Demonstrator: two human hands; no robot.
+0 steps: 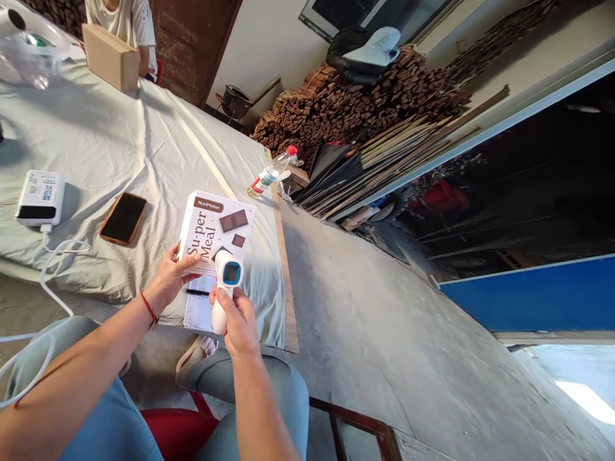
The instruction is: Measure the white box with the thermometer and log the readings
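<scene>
My right hand [239, 320] is wrapped round the grip of a white infrared thermometer [221, 315], whose blue-edged screen faces me. Just beyond it, my left hand [173, 276] grips the lower left edge of a white box [199, 224] printed "NutriMotion Su-per Meal" with brown squares. The thermometer's head covers the box's lower right part. Below the box, a sheet of paper with writing [196, 314] lies at the table's near edge with a black pen [197, 292] across it, partly hidden by the thermometer and my right hand.
On the cloth-covered table [110, 147] lie a phone [123, 218] and a white power bank [41, 197] with a cable. A red-capped bottle [273, 171] stands near the right edge. A cardboard box [109, 57] is at the far side, where a person [125, 22] is. Firewood [336, 102] is stacked beyond.
</scene>
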